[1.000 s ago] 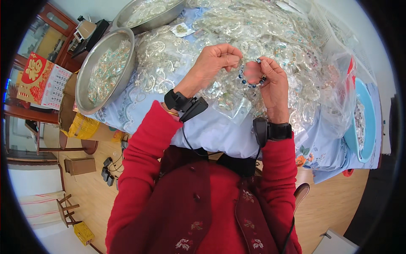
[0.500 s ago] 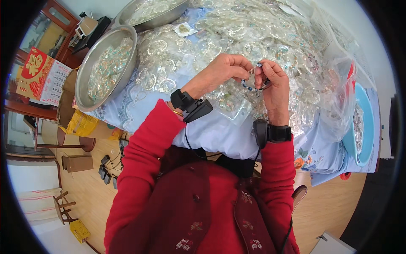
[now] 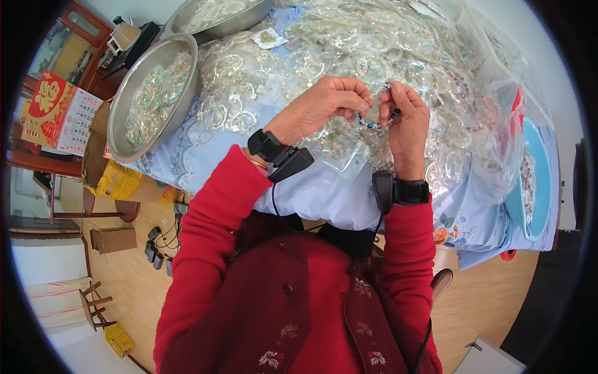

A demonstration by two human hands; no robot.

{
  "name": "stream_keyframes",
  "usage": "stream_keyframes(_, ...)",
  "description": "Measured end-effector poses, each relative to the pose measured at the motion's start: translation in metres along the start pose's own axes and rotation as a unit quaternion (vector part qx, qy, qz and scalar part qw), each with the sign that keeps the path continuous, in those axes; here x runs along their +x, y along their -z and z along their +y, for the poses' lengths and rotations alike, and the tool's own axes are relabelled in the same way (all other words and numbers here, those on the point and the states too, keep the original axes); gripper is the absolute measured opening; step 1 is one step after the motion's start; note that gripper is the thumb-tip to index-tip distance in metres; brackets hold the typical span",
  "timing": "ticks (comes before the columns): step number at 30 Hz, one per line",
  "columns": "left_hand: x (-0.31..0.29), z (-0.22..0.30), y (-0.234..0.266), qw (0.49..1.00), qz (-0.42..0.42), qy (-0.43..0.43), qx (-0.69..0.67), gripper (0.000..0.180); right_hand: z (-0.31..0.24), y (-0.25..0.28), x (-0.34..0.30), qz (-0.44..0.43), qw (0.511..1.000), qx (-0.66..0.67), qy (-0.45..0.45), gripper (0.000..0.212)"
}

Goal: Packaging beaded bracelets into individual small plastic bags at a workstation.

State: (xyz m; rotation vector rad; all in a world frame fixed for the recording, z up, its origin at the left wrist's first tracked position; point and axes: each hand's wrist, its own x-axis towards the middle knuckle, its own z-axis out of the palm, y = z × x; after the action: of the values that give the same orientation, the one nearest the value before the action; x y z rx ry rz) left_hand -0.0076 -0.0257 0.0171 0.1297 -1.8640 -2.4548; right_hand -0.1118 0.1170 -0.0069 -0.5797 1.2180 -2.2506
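Observation:
Between my two hands hangs a beaded bracelet point(image 3: 367, 124) with dark blue and pale beads and a thin silvery chain end. My left hand point(image 3: 330, 105) pinches the chain end between thumb and fingertips. The beaded end is gripped by my right hand point(image 3: 406, 115), with a bead showing above its thumb. Part of the strand is hidden behind the right fingers. Both hands are above a wide heap of clear plastic bags point(image 3: 349, 56) holding jewellery, and a flat clear bag point(image 3: 349, 159) lies on the cloth just below them.
A steel basin point(image 3: 115, 134) of bagged jewellery stands at the left, with another steel basin point(image 3: 252, 19) behind it. To the right are a blue plastic tub point(image 3: 541, 187), a crumpled clear bag point(image 3: 498, 149) and a white basket point(image 3: 492, 43). A blue cloth point(image 3: 299, 199) covers the table.
My hands have turned slightly and the bracelet has shifted, so its chain end now stretches between the two hands. Both hands still hold it.

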Motion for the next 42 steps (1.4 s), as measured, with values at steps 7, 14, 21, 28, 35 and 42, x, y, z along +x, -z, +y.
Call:
stream_keyframes(7,0.002,-0.004,0.001,1.0,0.0,-0.003,-0.012,0.01,-0.002,-0.002,-0.001,0.021,0.999,0.008,0.023,0.019)
stream_keyframes(14,0.002,-0.005,0.002,0.998,0.032,-0.011,-0.054,0.015,-0.003,-0.001,-0.001,-0.001,1.0,0.007,0.011,0.02)
stream_keyframes(21,0.008,-0.005,-0.003,0.998,0.033,0.007,-0.055,0.023,-0.005,0.0,-0.001,-0.006,1.0,0.028,0.006,0.019)
stream_keyframes(28,0.01,-0.004,-0.009,0.998,0.066,-0.007,0.022,0.019,-0.006,0.0,0.0,-0.016,0.999,0.041,-0.005,0.015)
stream_keyframes(35,0.006,0.003,-0.008,0.991,0.107,-0.049,0.059,0.014,-0.009,-0.002,-0.002,-0.017,0.999,0.03,-0.01,0.013)
stream_keyframes(42,0.007,0.006,-0.001,0.95,0.115,-0.119,0.263,0.011,-0.011,0.0,-0.003,-0.015,0.999,0.003,-0.036,0.011)
